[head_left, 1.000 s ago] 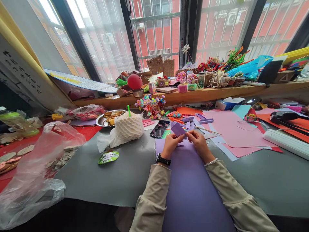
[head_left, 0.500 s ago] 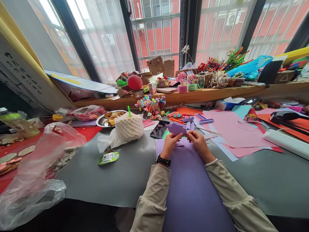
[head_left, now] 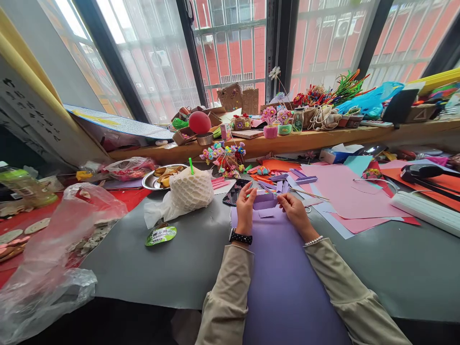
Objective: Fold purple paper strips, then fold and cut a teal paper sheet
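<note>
A small folded piece of purple paper [head_left: 265,201] is between my two hands, above a large purple sheet [head_left: 287,273]. My right hand [head_left: 295,211] pinches its right end between thumb and fingertips. My left hand [head_left: 245,208] is at the paper's left edge, fingers raised and thumb apart; whether it touches the paper is hard to make out. A small loose purple strip [head_left: 266,214] lies on the sheet just below. Behind my hands are folded purple paper strips [head_left: 283,184] and a thin stick [head_left: 312,193]. A dark phone [head_left: 235,191] lies behind my left hand.
A net-wrapped coconut with a green straw [head_left: 191,189] stands left, by a metal bowl [head_left: 153,180]. Pink sheets [head_left: 341,189] and a white power strip [head_left: 424,213] lie right. A plastic bag [head_left: 50,249] hangs over the left edge. Crafts crowd the wooden sill [head_left: 247,146].
My left hand has let its pinch loosen and moved slightly left, its fingers now raised. The folded purple paper has turned and sits lower, still in my right hand.
</note>
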The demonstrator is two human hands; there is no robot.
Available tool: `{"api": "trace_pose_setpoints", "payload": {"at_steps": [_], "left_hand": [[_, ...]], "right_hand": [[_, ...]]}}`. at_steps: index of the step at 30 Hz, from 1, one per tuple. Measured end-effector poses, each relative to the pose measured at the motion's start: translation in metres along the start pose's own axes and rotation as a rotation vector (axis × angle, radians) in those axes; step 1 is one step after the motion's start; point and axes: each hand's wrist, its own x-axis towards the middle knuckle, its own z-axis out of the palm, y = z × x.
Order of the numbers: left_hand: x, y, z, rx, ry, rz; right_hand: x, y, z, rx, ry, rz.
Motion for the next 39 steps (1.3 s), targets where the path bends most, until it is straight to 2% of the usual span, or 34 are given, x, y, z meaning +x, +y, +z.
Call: {"api": "trace_pose_setpoints", "payload": {"at_steps": [6, 9, 11, 13, 18, 23, 27, 32, 39], "left_hand": [[-0.001, -0.008, -0.001, 0.172, -0.158, -0.004], [-0.003, -0.008, -0.001, 0.235, -0.297, -0.086], [-0.004, -0.008, 0.000, 0.280, -0.390, -0.153], [-0.005, -0.007, 0.002, 0.311, -0.423, -0.186], [-0.006, -0.009, 0.002, 0.330, -0.402, -0.172], [-0.005, -0.010, 0.002, 0.282, -0.271, -0.173], [-0.007, -0.006, 0.003, 0.151, -0.168, -0.205], [-0.008, -0.005, 0.005, 0.103, -0.177, -0.231], [-0.008, -0.006, 0.005, 0.102, -0.209, -0.249]], "right_hand": [[-0.002, -0.002, -0.003, 0.040, 0.159, 0.015], [0.000, 0.002, -0.003, 0.122, 0.236, 0.052], [0.000, 0.004, -0.003, 0.152, 0.247, 0.066], [0.000, 0.003, -0.002, 0.137, 0.204, 0.052], [-0.002, -0.002, -0.001, 0.022, 0.024, -0.033], [-0.003, -0.005, -0.001, -0.013, 0.033, -0.047], [-0.005, -0.008, 0.000, -0.052, -0.011, -0.122], [-0.007, -0.011, 0.001, -0.127, -0.004, -0.191], [-0.007, -0.008, 0.001, -0.096, 0.041, -0.169]]}}
